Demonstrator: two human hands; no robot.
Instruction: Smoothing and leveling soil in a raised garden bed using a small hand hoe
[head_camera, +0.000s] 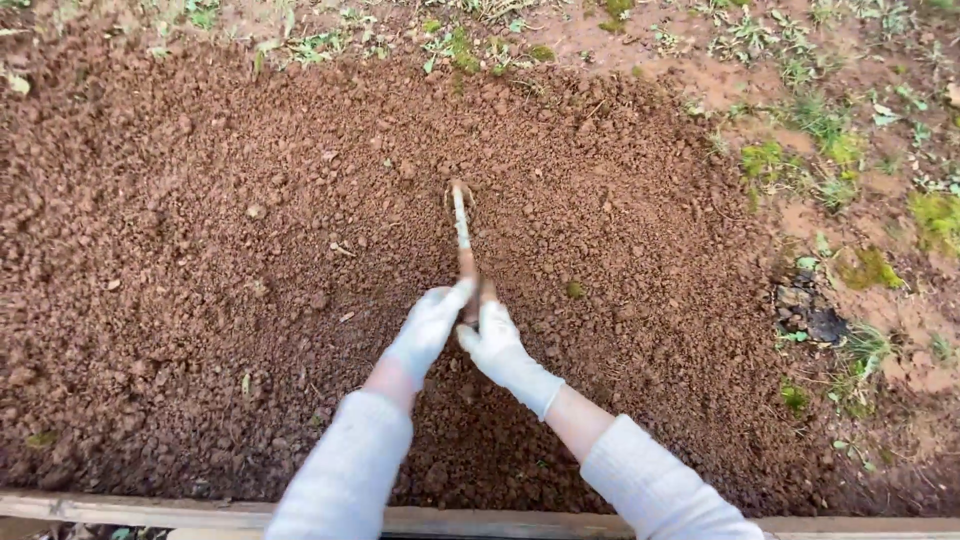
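Before me spreads a wide bed of loose reddish-brown soil (250, 250), crumbly and clodded, reaching nearly edge to edge. Along its near side runs a wooden board (120, 508), and past its far and right sides patchy weeds (800, 130) grow on bare ground. My pale sleeves (345, 470) come up from below. My left hand (432, 322) and right hand (495, 340), both in white gloves, sit touching each other, fingers curled fully closed around the wooden handle (467, 262) of a small hand tool. It points away from me, its tip (459, 190) sunk into the soil near the bed's middle.
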